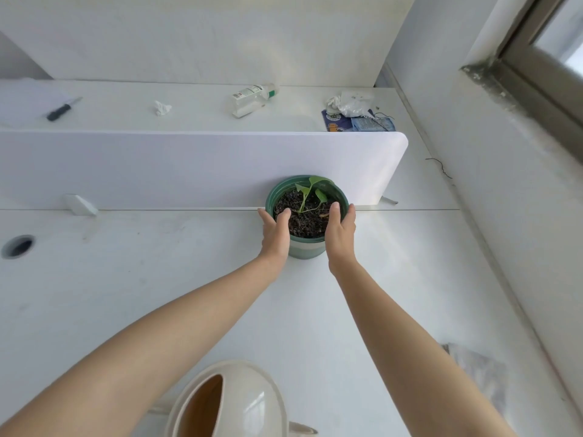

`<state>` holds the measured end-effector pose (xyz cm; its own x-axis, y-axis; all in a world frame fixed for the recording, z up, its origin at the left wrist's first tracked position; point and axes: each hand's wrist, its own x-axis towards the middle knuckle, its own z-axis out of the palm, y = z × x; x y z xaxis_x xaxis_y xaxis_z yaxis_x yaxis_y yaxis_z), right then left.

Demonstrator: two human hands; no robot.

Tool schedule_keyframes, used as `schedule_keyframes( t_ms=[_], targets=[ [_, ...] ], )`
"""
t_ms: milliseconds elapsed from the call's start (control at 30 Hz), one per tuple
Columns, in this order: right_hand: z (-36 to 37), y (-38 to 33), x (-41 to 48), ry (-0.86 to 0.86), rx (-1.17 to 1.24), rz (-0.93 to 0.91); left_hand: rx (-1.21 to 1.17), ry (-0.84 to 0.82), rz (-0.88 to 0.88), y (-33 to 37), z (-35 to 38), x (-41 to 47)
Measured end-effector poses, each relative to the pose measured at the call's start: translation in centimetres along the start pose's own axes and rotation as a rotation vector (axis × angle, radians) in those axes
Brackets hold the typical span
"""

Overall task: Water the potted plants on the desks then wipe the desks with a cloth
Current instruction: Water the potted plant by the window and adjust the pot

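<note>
A green pot [307, 249] with dark soil and a small leafy plant [310, 192] stands on the white desk [126, 294] against the white divider panel [189, 165]. My left hand [276, 233] grips the pot's left rim, thumb over the soil. My right hand [340, 231] grips its right rim the same way. A cream watering can [233, 402] sits at the near edge between my forearms. A grey cloth [476, 370] lies at the desk's near right side.
Beyond the divider, the far desk holds a screwdriver [64, 108], a crumpled tissue [162, 107], a lying plastic bottle [252, 99] and a pile of bags and packets [356, 113]. A cable hole [18, 246] opens at the left. A wall and window frame [536, 77] bound the right.
</note>
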<state>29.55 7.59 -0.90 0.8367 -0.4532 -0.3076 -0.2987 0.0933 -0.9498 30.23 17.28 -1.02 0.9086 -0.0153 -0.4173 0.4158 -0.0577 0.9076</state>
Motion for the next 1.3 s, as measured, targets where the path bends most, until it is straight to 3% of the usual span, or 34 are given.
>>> schedule_keyframes(
  t_ms=[167,400,600,833,1067,1300],
  targets=[
    [-2.1,0.1,-3.1,0.004,-0.016,0.001,0.04,-0.016,-0.025,2.4,-3.8,-2.6],
    [-6.1,1.7,-13.3,-0.112,-0.099,-0.086,-0.051,0.206,0.288,3.1,-13.1,-14.8],
    [-7.5,3.5,-21.2,-0.065,-0.139,-0.173,-0.152,0.508,0.376,-3.1,-16.8,-22.6],
    [-7.7,8.2,-26.8,-0.11,-0.193,-0.224,-0.256,0.712,0.255,-11.9,-18.0,-25.9],
    [-8.0,13.0,-27.7,-0.18,-0.456,-0.362,-0.297,0.52,0.1,-15.3,-18.3,-23.6],
    [-7.4,13.8,-27.3,-0.238,-0.453,-0.243,-0.465,0.331,0.151,-13.8,-17.6,-20.9]
  ],
)
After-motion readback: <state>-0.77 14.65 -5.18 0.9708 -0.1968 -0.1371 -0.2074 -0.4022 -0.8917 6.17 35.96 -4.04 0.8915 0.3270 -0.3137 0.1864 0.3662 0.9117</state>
